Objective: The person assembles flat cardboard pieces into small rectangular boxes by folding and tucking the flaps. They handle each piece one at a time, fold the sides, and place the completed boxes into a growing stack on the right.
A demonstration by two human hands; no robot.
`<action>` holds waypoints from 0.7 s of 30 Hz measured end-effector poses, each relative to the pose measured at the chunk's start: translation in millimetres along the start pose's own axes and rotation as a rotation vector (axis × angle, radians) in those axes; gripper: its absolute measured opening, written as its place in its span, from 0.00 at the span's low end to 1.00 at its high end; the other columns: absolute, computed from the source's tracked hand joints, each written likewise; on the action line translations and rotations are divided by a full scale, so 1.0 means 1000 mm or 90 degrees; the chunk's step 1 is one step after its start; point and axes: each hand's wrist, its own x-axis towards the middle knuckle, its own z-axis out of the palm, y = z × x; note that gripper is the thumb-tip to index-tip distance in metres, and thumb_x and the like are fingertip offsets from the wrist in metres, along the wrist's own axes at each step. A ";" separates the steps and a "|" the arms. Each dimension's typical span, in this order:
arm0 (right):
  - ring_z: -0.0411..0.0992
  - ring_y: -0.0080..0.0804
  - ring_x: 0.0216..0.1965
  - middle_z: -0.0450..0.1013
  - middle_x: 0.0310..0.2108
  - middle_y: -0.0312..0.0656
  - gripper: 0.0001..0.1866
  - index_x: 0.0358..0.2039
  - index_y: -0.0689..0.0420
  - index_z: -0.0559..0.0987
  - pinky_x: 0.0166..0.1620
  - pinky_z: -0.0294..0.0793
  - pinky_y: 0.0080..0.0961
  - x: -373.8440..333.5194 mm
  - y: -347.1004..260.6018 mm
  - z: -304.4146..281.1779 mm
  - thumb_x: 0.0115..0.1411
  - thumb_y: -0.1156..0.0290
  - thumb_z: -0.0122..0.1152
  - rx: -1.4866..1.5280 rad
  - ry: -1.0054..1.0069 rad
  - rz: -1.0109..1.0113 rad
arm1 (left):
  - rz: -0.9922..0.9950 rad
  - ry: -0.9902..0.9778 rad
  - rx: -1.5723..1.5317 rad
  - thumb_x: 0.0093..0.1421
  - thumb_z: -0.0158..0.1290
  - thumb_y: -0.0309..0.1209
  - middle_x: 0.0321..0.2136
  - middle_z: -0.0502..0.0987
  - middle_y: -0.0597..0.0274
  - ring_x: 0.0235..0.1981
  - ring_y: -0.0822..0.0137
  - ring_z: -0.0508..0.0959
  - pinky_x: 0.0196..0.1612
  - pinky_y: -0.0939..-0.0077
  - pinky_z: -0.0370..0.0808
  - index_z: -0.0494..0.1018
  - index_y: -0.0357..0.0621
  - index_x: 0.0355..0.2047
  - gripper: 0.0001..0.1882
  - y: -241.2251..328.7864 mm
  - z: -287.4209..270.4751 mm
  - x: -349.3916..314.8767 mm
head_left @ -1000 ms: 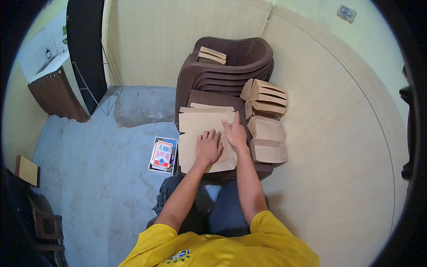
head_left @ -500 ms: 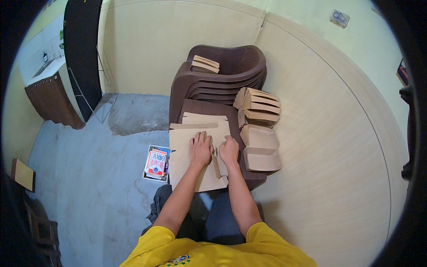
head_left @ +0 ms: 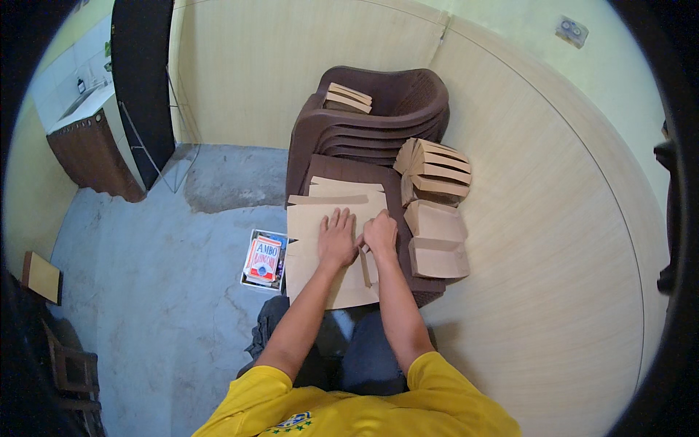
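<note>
A flat cardboard box blank (head_left: pixel 309 255) with slits along its edges lies across the dark brown chair seat in front of me. My left hand (head_left: pixel 337 239) rests flat on its middle, fingers stretched forward. Close beside it, my right hand (head_left: pixel 381 233) is curled with its thumb toward the left hand, closed on the blank's right side. Just below that hand a narrow flap (head_left: pixel 367 271) stands partly raised. Another cardboard piece (head_left: pixel 348 189) shows beyond the far edge. What lies under the right fingers is hidden.
Stacked brown plastic chairs (head_left: pixel 364 131) stand ahead, with folded cardboard pieces (head_left: pixel 348 98) on top. To the right are a stack of folded boxes (head_left: pixel 437 171) and an open box (head_left: pixel 438 240) by the wooden wall. A white crate (head_left: pixel 255 282) holding card packs sits on the floor at left.
The view has shifted, so the scene sits slightly right and higher. My right hand has moved a little forward along the blank's right side and its thumb now points left. My left hand stays flat.
</note>
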 end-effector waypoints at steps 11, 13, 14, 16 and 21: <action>0.83 0.61 0.46 0.83 0.45 0.61 0.18 0.39 0.66 0.88 0.52 0.80 0.46 0.033 0.036 0.016 0.62 0.65 0.56 0.113 -0.101 0.076 | 0.000 0.011 0.018 0.77 0.43 0.44 0.78 0.60 0.61 0.81 0.58 0.53 0.80 0.47 0.47 0.63 0.48 0.75 0.30 -0.001 0.008 0.002; 0.82 0.62 0.50 0.83 0.50 0.58 0.19 0.40 0.62 0.90 0.58 0.77 0.49 0.027 0.040 0.019 0.65 0.61 0.57 0.153 -0.095 0.042 | 0.002 0.025 0.016 0.76 0.43 0.43 0.78 0.61 0.59 0.80 0.58 0.55 0.80 0.47 0.48 0.64 0.49 0.75 0.30 -0.003 0.013 0.004; 0.80 0.61 0.52 0.83 0.50 0.57 0.20 0.41 0.62 0.90 0.60 0.76 0.49 0.023 0.041 0.021 0.66 0.60 0.57 0.148 -0.097 -0.034 | 0.002 0.031 0.016 0.76 0.43 0.42 0.77 0.62 0.58 0.80 0.58 0.55 0.80 0.48 0.49 0.64 0.49 0.75 0.29 -0.004 0.015 0.004; 0.78 0.59 0.56 0.82 0.52 0.55 0.21 0.42 0.62 0.90 0.62 0.74 0.48 0.015 0.040 0.023 0.67 0.58 0.56 0.142 -0.109 -0.155 | 0.005 0.062 -0.021 0.77 0.41 0.41 0.78 0.61 0.57 0.80 0.57 0.55 0.81 0.50 0.48 0.63 0.48 0.76 0.30 -0.006 0.019 0.007; 0.68 0.55 0.67 0.76 0.62 0.52 0.23 0.48 0.61 0.89 0.70 0.65 0.45 -0.003 0.036 0.018 0.70 0.56 0.53 -0.031 -0.180 -0.275 | 0.004 0.054 -0.061 0.77 0.40 0.40 0.78 0.60 0.54 0.81 0.55 0.54 0.82 0.53 0.47 0.62 0.47 0.76 0.30 -0.006 0.020 0.008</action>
